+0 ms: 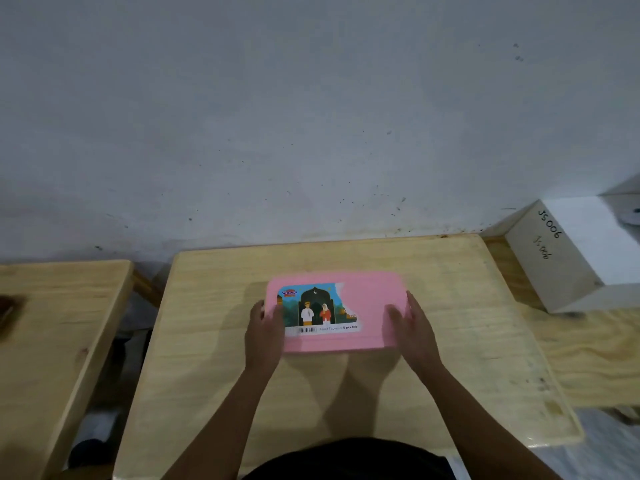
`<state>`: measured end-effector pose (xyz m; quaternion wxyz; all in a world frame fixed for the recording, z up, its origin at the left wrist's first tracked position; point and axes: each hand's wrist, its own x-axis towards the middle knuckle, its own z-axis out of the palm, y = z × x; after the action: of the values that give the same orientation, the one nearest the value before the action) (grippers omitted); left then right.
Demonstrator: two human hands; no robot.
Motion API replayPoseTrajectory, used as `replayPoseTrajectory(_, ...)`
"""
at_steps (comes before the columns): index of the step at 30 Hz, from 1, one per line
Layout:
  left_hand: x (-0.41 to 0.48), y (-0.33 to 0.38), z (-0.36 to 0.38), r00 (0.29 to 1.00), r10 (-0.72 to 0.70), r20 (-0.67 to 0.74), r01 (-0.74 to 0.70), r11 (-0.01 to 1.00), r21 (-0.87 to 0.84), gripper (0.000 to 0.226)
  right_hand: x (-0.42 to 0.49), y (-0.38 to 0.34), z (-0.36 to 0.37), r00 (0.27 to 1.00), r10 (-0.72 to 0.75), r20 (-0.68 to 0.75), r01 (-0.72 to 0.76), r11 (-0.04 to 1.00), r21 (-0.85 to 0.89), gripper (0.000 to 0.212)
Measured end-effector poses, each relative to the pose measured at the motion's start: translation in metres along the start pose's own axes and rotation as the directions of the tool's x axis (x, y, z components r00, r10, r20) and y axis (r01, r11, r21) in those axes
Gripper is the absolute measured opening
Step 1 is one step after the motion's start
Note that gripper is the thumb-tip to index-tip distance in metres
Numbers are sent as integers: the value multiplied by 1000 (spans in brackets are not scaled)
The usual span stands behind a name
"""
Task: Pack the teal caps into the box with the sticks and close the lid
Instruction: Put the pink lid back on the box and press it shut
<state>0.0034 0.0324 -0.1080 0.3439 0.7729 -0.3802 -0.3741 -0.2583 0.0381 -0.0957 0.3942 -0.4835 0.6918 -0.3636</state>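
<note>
A pink box (367,306) with its pink lid on lies in the middle of the wooden table (467,341). A partly torn picture sticker (317,311) covers the lid's left half. My left hand (265,327) grips the box's left end, thumb on the lid. On the right end my right hand (412,327) holds the box the same way, thumb resting on top. No teal caps or sticks are visible; the inside of the box is hidden.
A white box (568,251) with handwritten marks sits on a wooden surface at the right, by the wall. A second wooden table (52,323) stands to the left with a dark object (8,311) at its edge. The grey wall rises behind the table.
</note>
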Motion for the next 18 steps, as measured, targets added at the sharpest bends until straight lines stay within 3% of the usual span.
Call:
replayPoseTrajectory(4, 2, 2, -6, 993, -61, 97, 67, 996, -61, 30, 1, 7, -6, 999, 33, -7, -32, 997, 72, 23)
replayPoseTrajectory(11, 1, 18, -6, 990, -29, 136, 39, 997, -71, 25, 5, -2, -9, 998, 36, -55, -30, 995, 100, 27)
replayPoseTrajectory(13, 59, 61, 19, 993, -62, 100, 70, 995, -78, 26, 84, -22, -8, 997, 68, -48, -62, 991, 116, 29)
replayPoseTrajectory(18, 82, 80, 19, 990, -96, 101, 105, 990, -89, 25, 104, -37, -3, 997, 64, -44, -58, 990, 127, 24)
